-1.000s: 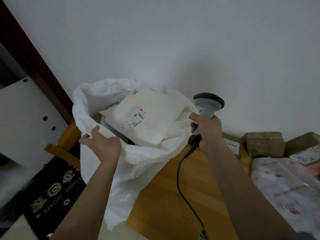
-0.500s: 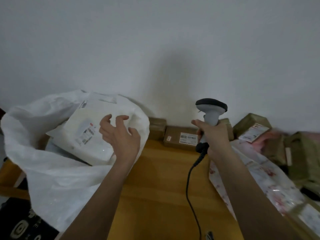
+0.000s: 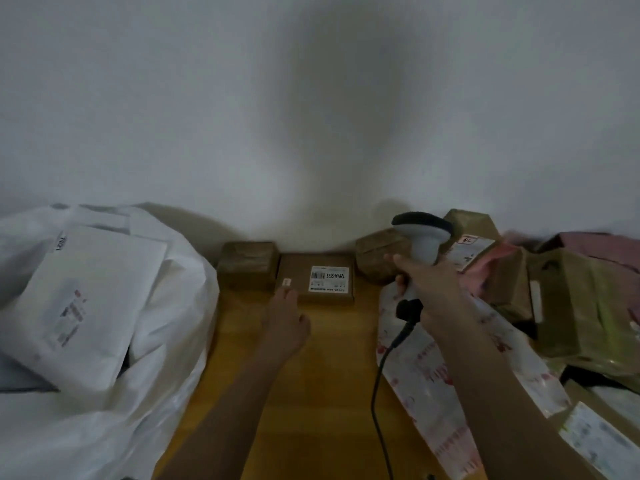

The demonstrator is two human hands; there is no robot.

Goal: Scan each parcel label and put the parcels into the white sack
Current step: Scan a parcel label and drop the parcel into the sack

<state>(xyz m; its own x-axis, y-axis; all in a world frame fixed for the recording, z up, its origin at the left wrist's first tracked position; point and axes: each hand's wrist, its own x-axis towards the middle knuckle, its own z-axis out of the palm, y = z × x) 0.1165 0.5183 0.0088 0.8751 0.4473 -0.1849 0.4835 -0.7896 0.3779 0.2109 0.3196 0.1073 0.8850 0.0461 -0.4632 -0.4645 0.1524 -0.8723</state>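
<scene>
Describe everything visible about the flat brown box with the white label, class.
The flat brown box looks like plain cardboard, closed, lying flat on the wooden table against the wall. A white barcode label and a small sticker sit on top. A taped box stands at its left side. The left hand reaches its near left corner; contact is unclear.

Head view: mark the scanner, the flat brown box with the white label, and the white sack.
scanner point(image 3: 423, 239), head view, grey head above the right hand.
flat brown box point(image 3: 298, 271), head view, bare cardboard left of its label.
white sack point(image 3: 173, 327), head view, bunched right wall.
</scene>
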